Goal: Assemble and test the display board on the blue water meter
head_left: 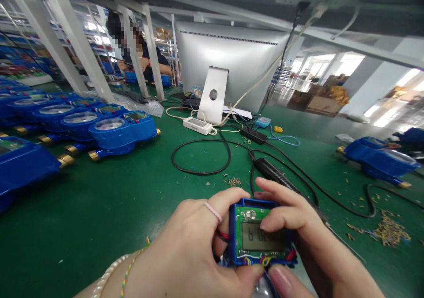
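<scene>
Both of my hands hold a small blue meter module (256, 234) at the bottom centre of the view. It has a green circuit board, a grey LCD screen with digits, and coloured wires along its lower edge. My left hand (192, 249) wraps round its left side, with the thumb under the bottom edge. My right hand (304, 240) grips the right side, one finger lying across the top of the screen and the thumb beneath. A bracelet sits on my left wrist.
Blue water meters (121, 132) with brass ends line the green table (99, 209) at left; another (377, 158) lies at right. Black cables (202, 156), a white power strip (198, 124), a monitor's back (232, 63) and scattered small screws (389, 231) are ahead. A person sits far behind.
</scene>
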A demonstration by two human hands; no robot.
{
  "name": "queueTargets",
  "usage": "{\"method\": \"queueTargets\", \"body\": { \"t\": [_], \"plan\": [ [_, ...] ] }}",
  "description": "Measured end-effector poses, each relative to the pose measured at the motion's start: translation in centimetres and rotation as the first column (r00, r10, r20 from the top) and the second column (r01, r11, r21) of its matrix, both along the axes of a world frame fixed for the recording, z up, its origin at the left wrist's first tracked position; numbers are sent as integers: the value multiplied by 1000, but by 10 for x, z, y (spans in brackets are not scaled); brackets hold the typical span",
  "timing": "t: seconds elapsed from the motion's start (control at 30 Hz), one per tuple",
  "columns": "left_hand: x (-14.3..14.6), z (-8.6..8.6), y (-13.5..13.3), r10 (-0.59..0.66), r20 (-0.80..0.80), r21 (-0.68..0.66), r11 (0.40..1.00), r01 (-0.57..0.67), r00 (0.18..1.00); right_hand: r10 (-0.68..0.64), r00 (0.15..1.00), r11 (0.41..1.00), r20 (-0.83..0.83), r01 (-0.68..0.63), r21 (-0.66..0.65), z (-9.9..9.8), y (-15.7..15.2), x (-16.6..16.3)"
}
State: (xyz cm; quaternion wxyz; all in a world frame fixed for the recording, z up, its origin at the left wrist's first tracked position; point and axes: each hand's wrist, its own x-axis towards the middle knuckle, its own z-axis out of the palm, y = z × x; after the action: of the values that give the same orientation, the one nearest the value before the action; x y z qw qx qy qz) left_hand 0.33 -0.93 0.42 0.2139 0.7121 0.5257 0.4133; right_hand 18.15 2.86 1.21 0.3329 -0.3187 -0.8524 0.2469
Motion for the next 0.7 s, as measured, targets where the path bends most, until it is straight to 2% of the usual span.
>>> {"method": "queueTargets", "body": {
  "t": [0.1,0.3,0.57,0.7],
  "plan": [
    [0,3,0,-6,63,-62,998,10,998,-24,1000,997,-4,23,-73,0,-1,0],
    [-1,2,0,-38,81,-98,994,46,996,1,997,1000,71,-2,8,-9,-2,7],
    [-2,1,1,-50,111,-144,987,66,993,41,993,999,107,-42,7,-10,-3,8],
    [-3,2,1,-78,188,-173,979,111,979,49,994,999,98,-48,-5,-9,-4,8]
  ]
}}
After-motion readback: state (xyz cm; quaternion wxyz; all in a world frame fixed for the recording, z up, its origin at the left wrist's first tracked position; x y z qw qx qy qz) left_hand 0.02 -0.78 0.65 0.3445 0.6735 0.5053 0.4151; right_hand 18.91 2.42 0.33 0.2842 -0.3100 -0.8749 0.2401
